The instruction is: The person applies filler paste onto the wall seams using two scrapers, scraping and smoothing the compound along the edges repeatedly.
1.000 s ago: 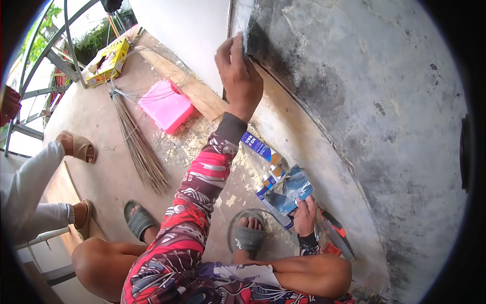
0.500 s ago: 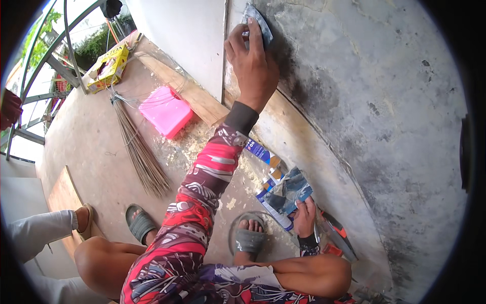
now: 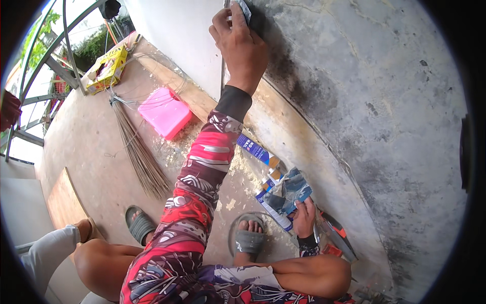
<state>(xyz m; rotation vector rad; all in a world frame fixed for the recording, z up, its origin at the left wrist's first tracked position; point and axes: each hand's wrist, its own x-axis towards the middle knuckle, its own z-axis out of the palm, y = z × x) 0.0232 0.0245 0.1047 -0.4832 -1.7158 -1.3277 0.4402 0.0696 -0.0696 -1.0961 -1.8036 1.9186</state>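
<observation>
My left hand [image 3: 242, 57] is raised against the wall at the top. Its fingers pinch a worn grey-blue piece of sandpaper [image 3: 244, 11], mostly hidden behind them. The grey wall [image 3: 364, 101] is stained dark just to the right of that hand. Low down, my right hand [image 3: 304, 219] grips a larger, creased blue sheet [image 3: 290, 191], which looks like sandpaper with worn whitish patches. That sheet lies partly over a blue-and-white tube [image 3: 273, 210]. A second such tube [image 3: 255, 150] rests further up, beside my left sleeve.
A pink plastic case [image 3: 166, 112], a stick broom [image 3: 137, 147] and a yellow box [image 3: 107, 70] lie on the floor. Pale flakes are scattered near the wall's base. A tool with orange parts [image 3: 338, 232] lies right of my right hand. Another person's leg [image 3: 53, 251] is at the lower left.
My left hand has slid up and to the left along the wall with the sandpaper. My right hand stays in place. The other person's leg has shifted.
</observation>
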